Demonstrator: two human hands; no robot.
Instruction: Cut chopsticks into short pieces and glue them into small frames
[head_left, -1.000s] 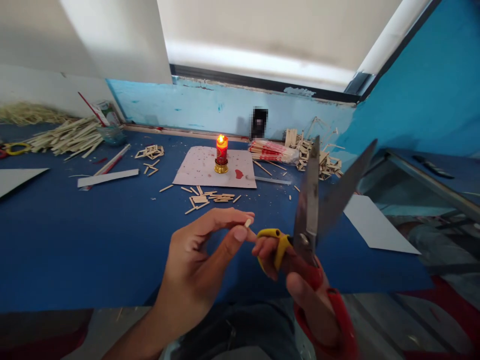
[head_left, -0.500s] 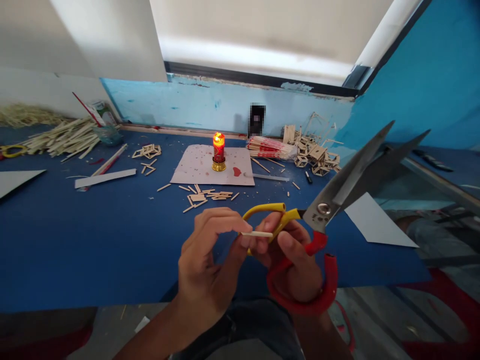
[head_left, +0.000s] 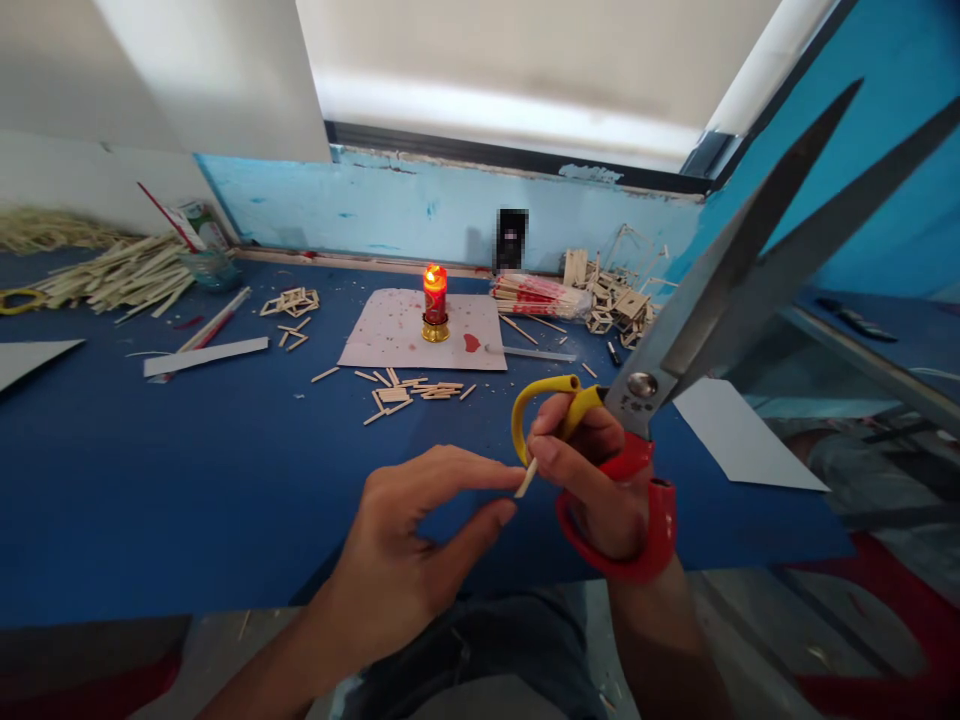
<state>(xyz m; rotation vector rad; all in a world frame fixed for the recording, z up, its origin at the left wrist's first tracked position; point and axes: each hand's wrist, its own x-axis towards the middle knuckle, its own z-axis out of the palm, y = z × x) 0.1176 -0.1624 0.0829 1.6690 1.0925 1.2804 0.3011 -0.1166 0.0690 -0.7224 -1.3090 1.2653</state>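
Observation:
My right hand [head_left: 589, 470] is hooked through the scissors [head_left: 640, 385], which have a yellow and a red handle. Their long blades point up and right, slightly apart. Between that hand's thumb and finger a short wooden stick [head_left: 527, 478] is pinched, slanting down to the left. My left hand [head_left: 427, 540] is beside it with thumb and forefinger apart, the forefinger's tip at the stick. Short cut sticks [head_left: 394, 395] lie loose on the blue table [head_left: 225, 500] beyond my hands.
A lit red candle [head_left: 435, 298] stands on a stained white board [head_left: 375, 335]. Small stick frames [head_left: 626, 305] and a bagged bundle of sticks [head_left: 536, 297] are at the back right. Long strips [head_left: 120, 275] and a glass jar [head_left: 211, 268] are at the left; a white sheet [head_left: 750, 440] lies right.
The stick has passed from my left fingertips to my right thumb and finger and turned from level to slanted. My left thumb has dropped away. The scissors have swung higher.

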